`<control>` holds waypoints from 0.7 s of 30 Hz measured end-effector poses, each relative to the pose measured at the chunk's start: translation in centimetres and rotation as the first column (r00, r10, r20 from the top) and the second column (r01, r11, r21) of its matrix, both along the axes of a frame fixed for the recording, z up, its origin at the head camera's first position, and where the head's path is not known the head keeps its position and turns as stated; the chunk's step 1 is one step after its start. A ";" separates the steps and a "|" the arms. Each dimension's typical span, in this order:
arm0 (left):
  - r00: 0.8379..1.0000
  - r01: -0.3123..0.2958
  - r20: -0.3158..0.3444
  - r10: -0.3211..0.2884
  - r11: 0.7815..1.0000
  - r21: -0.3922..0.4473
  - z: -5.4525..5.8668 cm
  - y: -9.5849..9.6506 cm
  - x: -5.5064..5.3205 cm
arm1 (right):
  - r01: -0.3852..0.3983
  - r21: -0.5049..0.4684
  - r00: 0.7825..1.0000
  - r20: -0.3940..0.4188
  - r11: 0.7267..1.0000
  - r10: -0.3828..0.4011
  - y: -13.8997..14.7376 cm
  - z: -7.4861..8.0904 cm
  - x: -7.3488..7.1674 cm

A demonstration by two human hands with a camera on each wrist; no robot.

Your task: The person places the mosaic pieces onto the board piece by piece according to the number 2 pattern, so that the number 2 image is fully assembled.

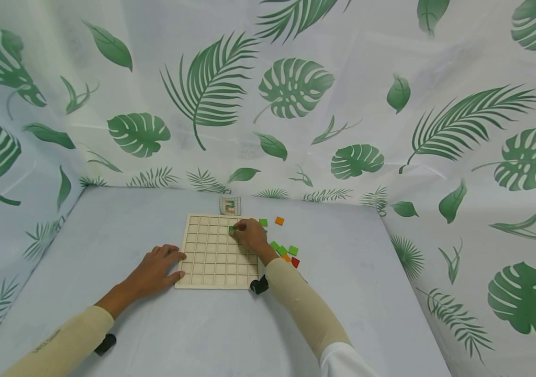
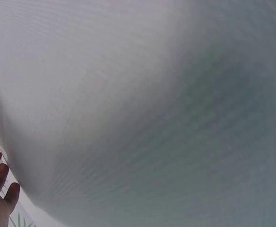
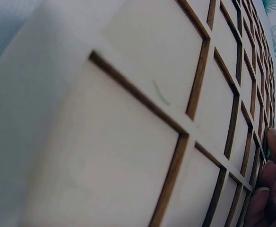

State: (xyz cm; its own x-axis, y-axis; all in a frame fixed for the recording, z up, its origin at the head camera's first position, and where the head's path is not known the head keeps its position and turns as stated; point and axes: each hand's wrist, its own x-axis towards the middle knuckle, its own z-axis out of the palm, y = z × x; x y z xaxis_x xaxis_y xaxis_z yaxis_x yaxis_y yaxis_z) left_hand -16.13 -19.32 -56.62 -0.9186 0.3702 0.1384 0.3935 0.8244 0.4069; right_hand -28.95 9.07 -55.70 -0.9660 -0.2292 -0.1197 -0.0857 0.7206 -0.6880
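A pale wooden grid board point(image 1: 210, 262) with square cells lies flat on the table. Over its upper right part, my right hand point(image 1: 252, 236) pinches a small green square tile point(image 1: 232, 229) between thumb and fingertips. In the right wrist view only a thin green edge of that tile point(image 3: 268, 153) shows between the fingers. At the board's left edge rests my left hand point(image 1: 156, 269), thumb and fingers spread loosely and fingertips right at the rim. The left wrist view catches just its fingers point(image 2: 0, 177) in the lower left corner.
Right of the board lie several loose tiles, among them a green one point(image 1: 293, 250), an orange one point(image 1: 279, 221) and a red one point(image 1: 295, 261). A small card with a coloured pattern point(image 1: 230, 206) sits behind the board. Leaf-printed sheeting point(image 1: 230, 162) rises behind the table.
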 end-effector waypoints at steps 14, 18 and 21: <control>1.000 -0.011 0.005 0.012 1.000 -0.010 0.0 0.1 0.0 | -0.031 0.041 0.999 -0.021 0.999 0.032 0.0 0.3 0.1; 1.000 -0.010 0.004 0.010 1.000 -0.016 -0.1 0.0 0.0 | -0.046 0.028 0.999 -0.014 0.999 0.047 0.2 0.5 0.1; 1.000 -0.009 0.002 0.009 1.000 -0.017 -0.1 0.0 0.0 | -0.067 0.012 0.998 -0.008 0.998 0.067 0.3 0.6 0.2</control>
State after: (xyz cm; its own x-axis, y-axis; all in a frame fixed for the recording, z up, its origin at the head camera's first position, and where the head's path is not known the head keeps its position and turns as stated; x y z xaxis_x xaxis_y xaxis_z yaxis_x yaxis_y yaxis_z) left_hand -16.12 -19.33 -56.67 -0.9223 0.3640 0.1297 0.3848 0.8349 0.3934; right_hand -28.79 9.37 -55.08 -0.9496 -0.2919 -0.1146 -0.1396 0.7208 -0.6789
